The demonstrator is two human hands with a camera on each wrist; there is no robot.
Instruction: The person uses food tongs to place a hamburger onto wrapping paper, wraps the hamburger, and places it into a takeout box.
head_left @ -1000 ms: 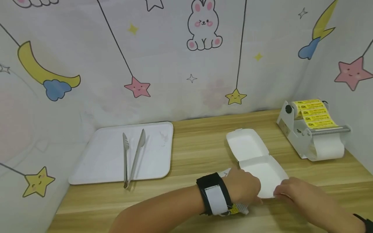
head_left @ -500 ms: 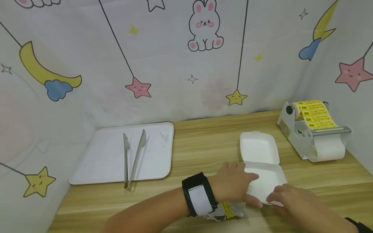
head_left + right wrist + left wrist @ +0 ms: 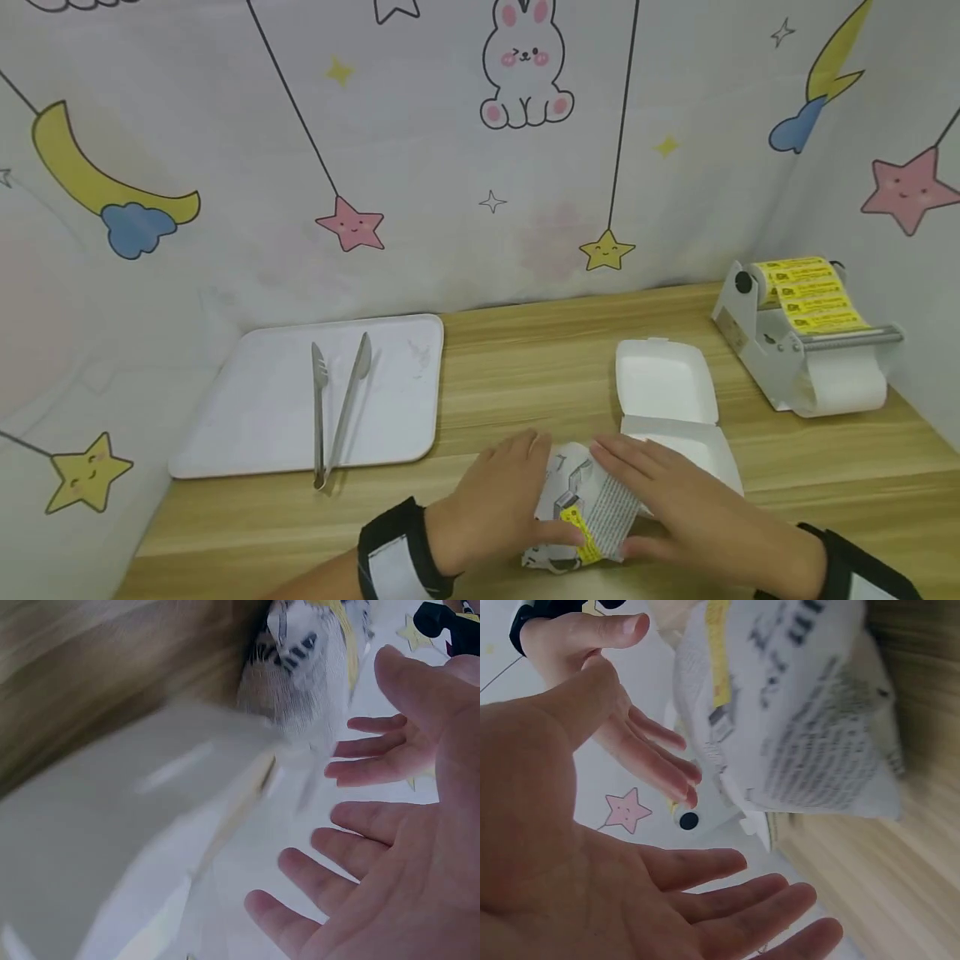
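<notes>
A package wrapped in white printed paper (image 3: 592,492), with a yellow label across it, lies on the wooden table in front of me. My left hand (image 3: 495,504) is at its left side, fingers straight. On the other side is my right hand (image 3: 686,508), also with straight fingers. In the left wrist view, a gap shows between the left palm and the paper package (image 3: 810,727). Whether the right fingertips touch the paper, I cannot tell. Just behind the right hand stands a white clamshell box (image 3: 667,379), lid folded back; the hand hides part of its base.
A white tray (image 3: 262,400) lies at the left with metal tongs (image 3: 347,417) on it, their joined end over its front edge. A label dispenser (image 3: 806,333) with a yellow label roll stands at the back right. A patterned cloth (image 3: 450,150) hangs behind the table.
The clamshell box has been turned straighter and the right hand has let go of it. Both hands have moved to either side of the wrapped package, the left shifting leftward.
</notes>
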